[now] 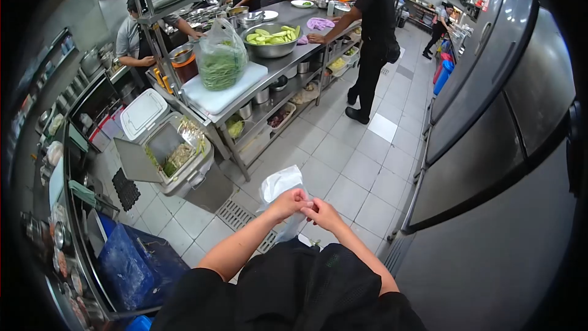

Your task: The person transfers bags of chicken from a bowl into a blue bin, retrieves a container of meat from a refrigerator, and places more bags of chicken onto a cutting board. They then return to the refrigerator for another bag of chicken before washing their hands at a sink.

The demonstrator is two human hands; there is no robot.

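In front of my waist, a thin white plastic bag point(282, 182) hangs above the floor. My left hand point(285, 205) pinches it near its edge, fingers closed. Right beside it, my right hand point(323, 215) is also closed on the bag, with the fingertips of both hands meeting. Part of the bag hangs below my hands, and my wrists and apron hide some of it.
Ahead stands a steel table point(288, 15) bearing a bag of greens point(223, 64) and a bowl of cut vegetables point(269, 40). An open waste bin point(205, 171) is at left, steel refrigerators point(474, 116) at right. A person in black point(373, 30) leans on the table.
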